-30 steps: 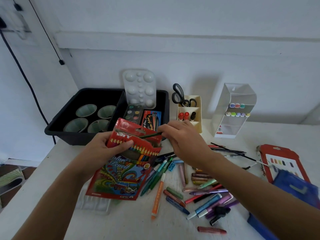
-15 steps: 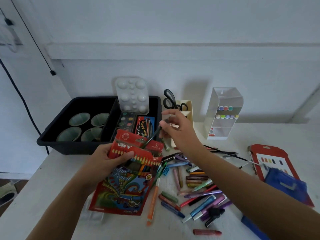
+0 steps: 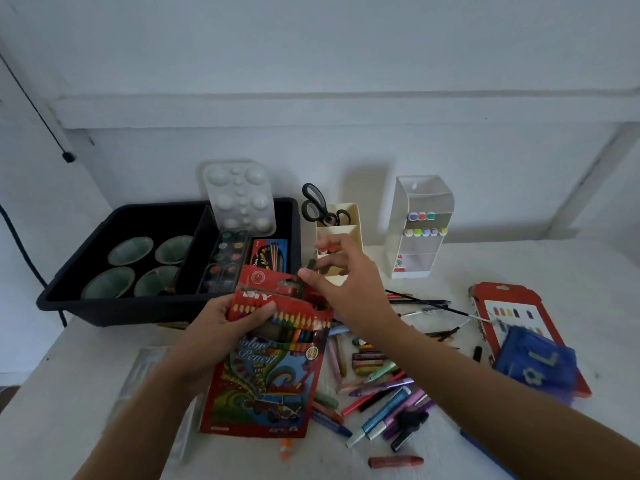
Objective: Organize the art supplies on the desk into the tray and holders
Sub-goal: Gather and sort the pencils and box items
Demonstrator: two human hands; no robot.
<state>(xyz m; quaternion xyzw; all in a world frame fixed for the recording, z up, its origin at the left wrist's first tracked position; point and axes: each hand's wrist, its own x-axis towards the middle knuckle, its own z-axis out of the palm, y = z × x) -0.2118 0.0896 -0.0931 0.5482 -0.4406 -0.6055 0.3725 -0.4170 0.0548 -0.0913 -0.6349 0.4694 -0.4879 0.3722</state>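
My left hand (image 3: 221, 327) grips a red colour pencil box (image 3: 266, 368) by its upper part, tilted above the desk. My right hand (image 3: 346, 282) pinches a dark green pencil (image 3: 309, 269) whose lower end sits in the box's open top flap. Loose crayons, markers and pens (image 3: 377, 386) lie scattered on the desk to the right of the box. The black tray (image 3: 104, 308) stands at the back left. A cream holder (image 3: 341, 233) with black scissors (image 3: 315, 206) and a clear marker holder (image 3: 420, 226) stand behind my right hand.
The tray holds several green cups (image 3: 131, 251), a watercolour set (image 3: 225, 261), a brush pack (image 3: 272, 254) and a white palette (image 3: 239, 195) leaning upright. A red card pack (image 3: 505, 313) under a blue pouch (image 3: 536, 365) lies at the right. Clear plastic (image 3: 142, 372) lies under my left arm.
My right hand has lowered the green pencil from a slant above the box, standing it more upright and pushing it further into the open top. The left hand kept hold of the box.
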